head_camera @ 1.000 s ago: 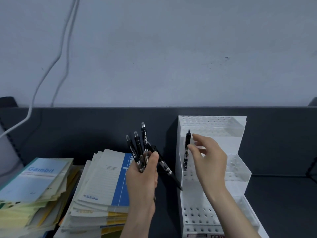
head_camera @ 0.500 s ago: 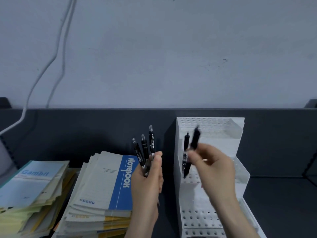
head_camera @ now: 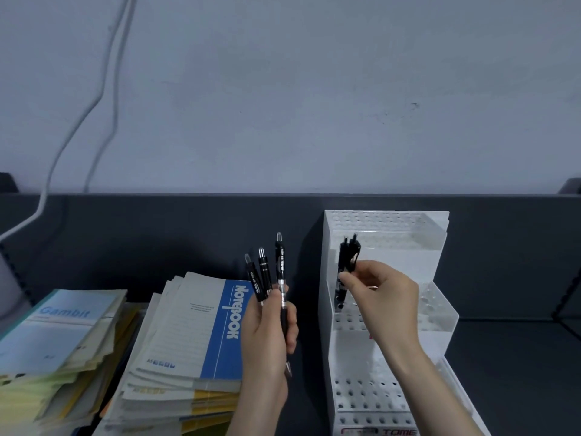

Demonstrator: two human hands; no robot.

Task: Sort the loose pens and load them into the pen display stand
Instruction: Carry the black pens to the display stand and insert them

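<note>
The left grip (head_camera: 267,338) held three pens (head_camera: 279,269) fanned as supply; the right grip (head_camera: 386,297) pinched one pen (head_camera: 352,254), probably to seat it by the stand's (head_camera: 364,401) left edge.

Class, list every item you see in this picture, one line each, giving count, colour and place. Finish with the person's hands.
pen display stand: one, white, stepped and perforated, right of centre
stand pens: two, black, upright at the left end of the second tier
loose pens: three, black, fanned upward at centre
notebook stacks: two, blue, white and yellow, lower left
cables: two, white, upper left on the wall
desk: one, dark grey, under everything
left hand: one, centre, grips the loose pens
right hand: one, at the stand, pinches a stand pen
</note>
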